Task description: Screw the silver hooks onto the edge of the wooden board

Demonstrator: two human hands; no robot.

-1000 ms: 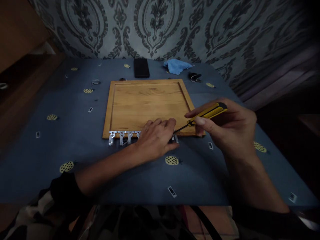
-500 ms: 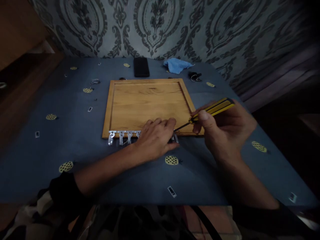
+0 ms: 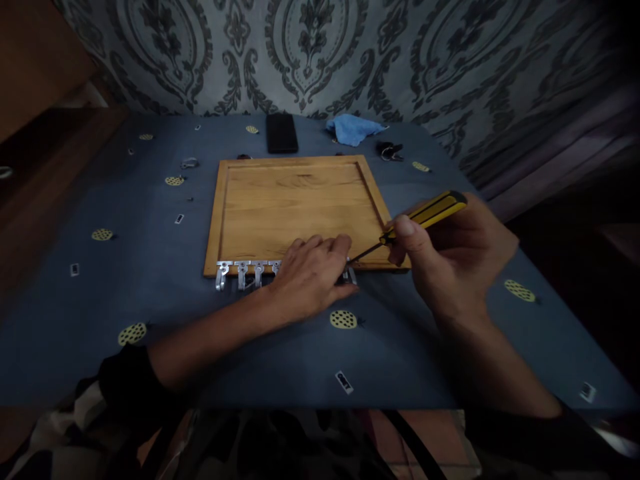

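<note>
A framed wooden board lies flat on the table. Along its near edge runs a row of several silver metal hooks. My left hand is closed over the right part of this row, fingers above and thumb at the near side. It holds a hook at the edge, mostly hidden beneath it. In my right hand is a yellow and black screwdriver, gripped by its handle and tilted. Its thin shaft points down left, with the tip at the hook beside my left fingers.
Behind the board lie a black phone-like slab, a blue cloth and a dark object with a metal ring. At the left are a loose hook and a tiny screw-like piece. A patterned wall stands behind.
My right hand has turned slightly around the screwdriver, and its handle has shifted a little up and left. My left hand stays in place on the board's edge.
</note>
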